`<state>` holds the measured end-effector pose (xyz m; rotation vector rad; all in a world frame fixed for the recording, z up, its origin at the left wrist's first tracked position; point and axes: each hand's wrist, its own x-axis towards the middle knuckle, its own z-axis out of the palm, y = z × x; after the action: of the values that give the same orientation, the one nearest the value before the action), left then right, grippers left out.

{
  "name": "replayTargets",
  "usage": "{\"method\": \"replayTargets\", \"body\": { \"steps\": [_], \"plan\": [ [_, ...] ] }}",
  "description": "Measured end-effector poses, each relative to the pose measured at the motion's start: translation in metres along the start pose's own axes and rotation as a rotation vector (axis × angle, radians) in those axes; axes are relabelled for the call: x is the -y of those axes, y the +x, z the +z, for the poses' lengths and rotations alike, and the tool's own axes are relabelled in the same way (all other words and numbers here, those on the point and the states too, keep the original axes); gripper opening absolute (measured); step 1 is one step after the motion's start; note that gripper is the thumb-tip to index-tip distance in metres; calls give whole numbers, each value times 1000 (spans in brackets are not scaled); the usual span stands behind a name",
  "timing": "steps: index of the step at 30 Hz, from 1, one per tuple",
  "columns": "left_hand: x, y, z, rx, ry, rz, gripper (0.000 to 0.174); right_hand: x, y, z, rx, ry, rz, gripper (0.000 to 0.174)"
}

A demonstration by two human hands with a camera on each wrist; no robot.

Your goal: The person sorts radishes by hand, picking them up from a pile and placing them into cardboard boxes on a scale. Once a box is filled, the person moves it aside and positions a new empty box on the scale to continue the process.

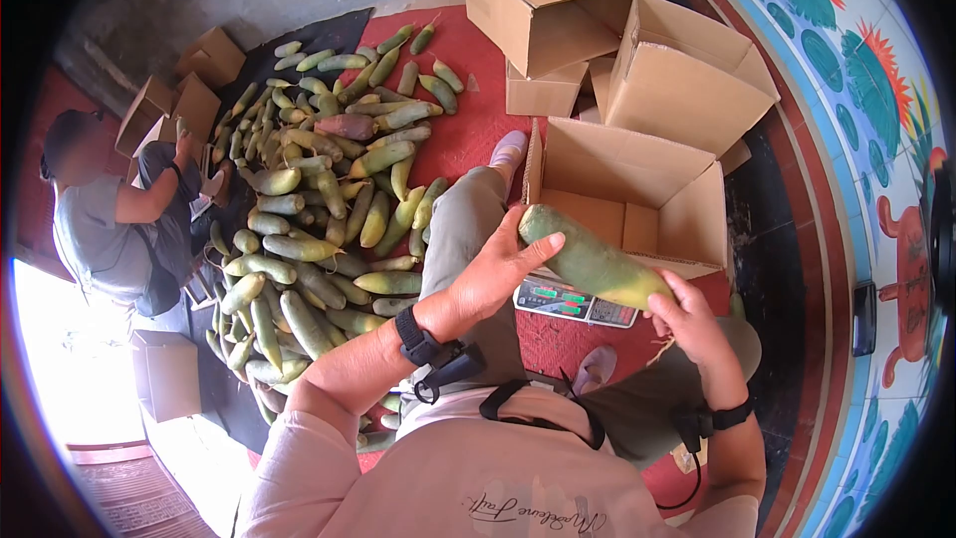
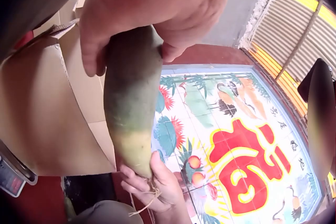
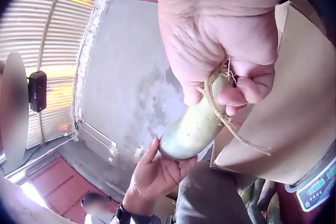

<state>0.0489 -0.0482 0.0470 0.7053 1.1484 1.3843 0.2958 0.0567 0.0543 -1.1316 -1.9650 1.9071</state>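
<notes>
A large green radish (image 1: 590, 261) is held between both hands above an open cardboard box (image 1: 637, 164) and a digital scale (image 1: 575, 303). My left hand (image 1: 503, 264) grips its darker green end, thumb across the top. At the paler, yellowish end, the fingers of my right hand (image 1: 694, 324) are curled round the tip. A thin, stringy root (image 3: 223, 119) trails from that tip beside the right palm. In the left wrist view the radish (image 2: 134, 87) spans from one hand to the other.
A big pile of green radishes (image 1: 329, 179) covers the floor to the left. Several cardboard boxes (image 1: 687, 70) stand stacked ahead on the right. Another person (image 1: 110, 209) sits at the far left near more boxes (image 1: 164, 374). A painted tile wall (image 1: 846, 70) borders the right side.
</notes>
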Motion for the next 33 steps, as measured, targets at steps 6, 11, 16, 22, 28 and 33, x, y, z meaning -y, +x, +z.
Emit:
{"method": "replayTargets", "body": {
  "steps": [6,11,16,22,28,33],
  "plan": [
    [21,20,-27,-31,504,218,65,13,9,-20,-158,-33,41,40],
    [30,34,-33,-43,503,109,67,18,33,-52,-340,-228,72,50],
    [48,48,-35,-18,481,30,73,17,68,-79,-326,-672,45,47],
    [65,56,-39,-49,516,11,76,-1,114,-83,-234,-1183,163,40],
    [59,52,-34,-47,562,32,74,-25,152,-66,-92,-1227,362,38],
    [67,53,-35,-70,589,87,71,-71,180,-68,42,-1160,354,34]
  ]
}}
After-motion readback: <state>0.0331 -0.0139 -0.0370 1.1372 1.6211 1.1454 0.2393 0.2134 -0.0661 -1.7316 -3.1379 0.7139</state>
